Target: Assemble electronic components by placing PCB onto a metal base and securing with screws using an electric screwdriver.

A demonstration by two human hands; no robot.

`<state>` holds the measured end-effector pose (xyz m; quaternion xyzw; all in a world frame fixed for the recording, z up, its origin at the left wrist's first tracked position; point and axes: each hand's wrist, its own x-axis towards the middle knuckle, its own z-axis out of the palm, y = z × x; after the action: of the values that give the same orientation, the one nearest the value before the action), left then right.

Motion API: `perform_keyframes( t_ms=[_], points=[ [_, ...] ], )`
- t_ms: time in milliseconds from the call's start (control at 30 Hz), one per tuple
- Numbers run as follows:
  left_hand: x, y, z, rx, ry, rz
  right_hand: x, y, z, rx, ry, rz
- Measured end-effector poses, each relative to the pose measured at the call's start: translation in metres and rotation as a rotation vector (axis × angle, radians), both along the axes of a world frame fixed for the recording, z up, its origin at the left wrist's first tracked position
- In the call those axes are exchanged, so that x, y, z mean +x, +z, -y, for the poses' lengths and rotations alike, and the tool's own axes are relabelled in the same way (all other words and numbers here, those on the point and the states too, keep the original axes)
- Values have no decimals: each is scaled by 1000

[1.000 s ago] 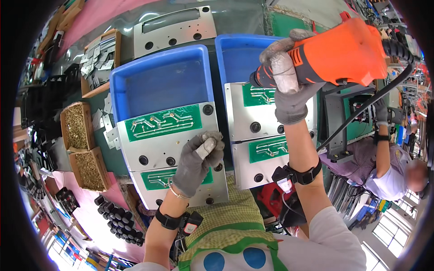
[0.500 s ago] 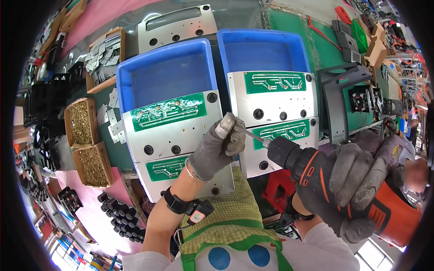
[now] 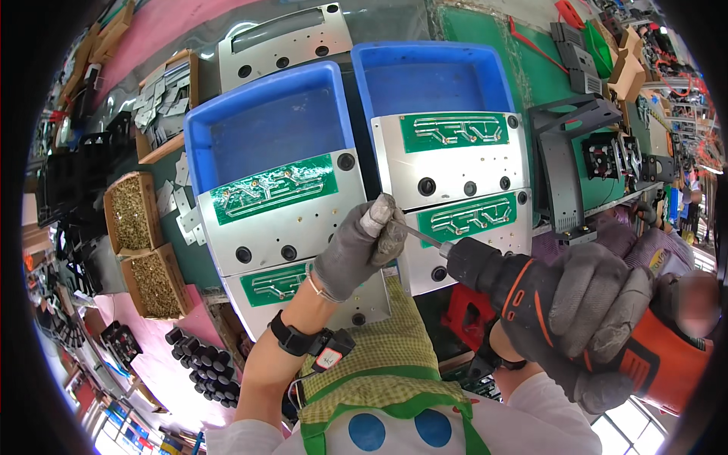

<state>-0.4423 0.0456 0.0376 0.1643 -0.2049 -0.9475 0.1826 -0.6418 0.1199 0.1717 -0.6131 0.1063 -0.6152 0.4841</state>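
My left hand (image 3: 353,250), in a grey glove with pale worn fingertips, is pinched at the tip of a thin driver bit (image 3: 417,233). Whatever those fingers hold at the tip is hidden. In my right hand (image 3: 595,307), gloved too, is an orange and black power drill (image 3: 485,274), its bit pointing left. Both hands hover over the gap between silver metal panels. The upper left panel (image 3: 334,201) carries a green circuit board (image 3: 277,187) and black round feet; the upper right panel (image 3: 398,171) matches it. More such panels lie nearer me, partly covered by my left arm.
Two blue bins (image 3: 194,144) (image 3: 497,64) stand behind the panels. At left are cardboard boxes of small brass-coloured parts (image 3: 130,216) and a box of metal plates (image 3: 163,98). A black bracket (image 3: 561,189) stands at right, near another person (image 3: 644,246).
The view has shifted slightly, so the panels and bins sit a little further left and up. Both hands keep their grips, now slightly nearer me relative to the panels.
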Motion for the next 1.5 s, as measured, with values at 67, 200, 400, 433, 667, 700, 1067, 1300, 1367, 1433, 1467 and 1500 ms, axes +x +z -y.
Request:
perform_keyframes(
  t_ms=[67, 200, 400, 433, 667, 700, 1067, 1300, 1367, 1433, 1467, 1500],
  points=[
    [2, -3, -1, -60, -31, 208, -6, -8, 3, 16, -89, -59],
    [-8, 7, -2, 210, 48, 289, -14, -36, 11, 61, -431, -286],
    [21, -12, -10, 314, 38, 159, 15, -80, 59, 92, -1046, 14],
    [24, -13, -12, 355, 76, 159, 15, -82, 62, 94, -1073, -11],
    [39, -9, -19, 139, 156, 509, 22, -85, 72, 156, -1060, -19],
    [39, -8, -19, 140, 155, 510, 23, -85, 73, 201, -1034, -43],
    [36, -1, -15, 162, 187, 353, 38, -95, 71, 152, -1411, -220],
    [24, 9, -25, 366, 4, 64, 73, -11, -53, -46, -866, 197],
    [15, 17, -32, 498, 41, 167, 84, -3, -57, -113, -942, 226],
    [20, 3, -37, 468, -28, 27, 91, 2, -61, -171, -1002, 240],
    [21, -2, -39, 442, -87, -115, 95, 3, -63, -197, -1038, 241],
    [21, -4, -42, 442, -96, -114, 97, 3, -64, -220, -1071, 245]
  ],
)
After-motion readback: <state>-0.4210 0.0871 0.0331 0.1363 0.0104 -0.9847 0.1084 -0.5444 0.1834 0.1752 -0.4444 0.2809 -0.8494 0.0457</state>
